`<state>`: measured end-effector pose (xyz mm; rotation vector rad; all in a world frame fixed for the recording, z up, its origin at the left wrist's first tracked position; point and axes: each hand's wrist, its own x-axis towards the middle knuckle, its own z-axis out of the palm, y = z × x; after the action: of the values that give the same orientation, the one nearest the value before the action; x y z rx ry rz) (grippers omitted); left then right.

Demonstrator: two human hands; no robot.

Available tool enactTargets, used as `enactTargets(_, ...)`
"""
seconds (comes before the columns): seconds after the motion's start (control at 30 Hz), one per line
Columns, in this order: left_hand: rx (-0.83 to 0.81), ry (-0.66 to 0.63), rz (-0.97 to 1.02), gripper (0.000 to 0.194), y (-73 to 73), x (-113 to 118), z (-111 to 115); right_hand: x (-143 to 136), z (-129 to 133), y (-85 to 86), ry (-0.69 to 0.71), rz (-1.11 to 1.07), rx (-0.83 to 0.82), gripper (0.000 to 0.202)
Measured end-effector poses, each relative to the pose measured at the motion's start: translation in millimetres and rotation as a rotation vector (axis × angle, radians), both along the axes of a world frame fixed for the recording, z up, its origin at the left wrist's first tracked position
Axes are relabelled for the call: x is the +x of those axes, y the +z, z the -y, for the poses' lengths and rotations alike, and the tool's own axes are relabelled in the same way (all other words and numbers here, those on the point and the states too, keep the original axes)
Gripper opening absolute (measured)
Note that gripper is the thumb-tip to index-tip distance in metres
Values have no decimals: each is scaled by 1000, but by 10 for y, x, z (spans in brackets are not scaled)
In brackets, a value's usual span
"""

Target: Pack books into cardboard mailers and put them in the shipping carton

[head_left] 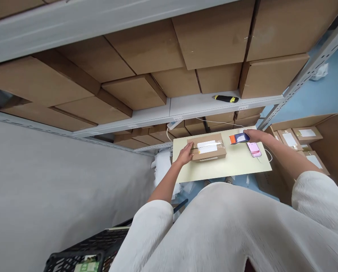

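A taped cardboard box [220,152] with a white label on top lies on a pale yellow tabletop [197,173]. My left hand [185,154] grips the box's left end, fingers over its edge. To the right, my right hand [253,135] is closed around a blue-and-orange handheld tool [239,138]; its exact kind is not clear. The tool's orange end points left toward the box, with a gap between them. A phone with a lit pink screen [254,149] lies just below my right hand.
Metal shelving [186,107] full of cardboard boxes [146,45] rises behind the table. A black-and-yellow utility knife [226,99] rests on a shelf. At right stands a large open carton [335,136] with several labelled boxes; at lower left, a black crate [101,241].
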<state>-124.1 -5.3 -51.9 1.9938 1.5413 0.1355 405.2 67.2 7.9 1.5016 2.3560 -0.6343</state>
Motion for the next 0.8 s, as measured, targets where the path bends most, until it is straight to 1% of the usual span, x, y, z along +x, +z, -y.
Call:
enactTargets(0.17, -32, 41, 24, 96, 17, 52, -2, -123, 6, -251, -14, 45, -14, 42)
enactTargets(0.23, -40, 63, 33, 98, 28, 80, 5, -186, 6, -310, -7, 50, -19, 44)
enactTargets(0.33, -51, 81, 33, 103, 43, 118, 19, -300, 4, -345, 12, 84, -22, 46)
enactTargets(0.43, -67, 98, 25, 104, 57, 147, 32, -428, -1, -331, 42, 126, -24, 49)
enactTargets(0.57, -76, 111, 42, 104, 84, 172, 42, -573, -9, -270, 84, 150, 2, 53)
enactTargets(0.8, -66, 81, 101, 101, 92, 186, 43, -713, 37, -120, 128, 211, 75, 53)
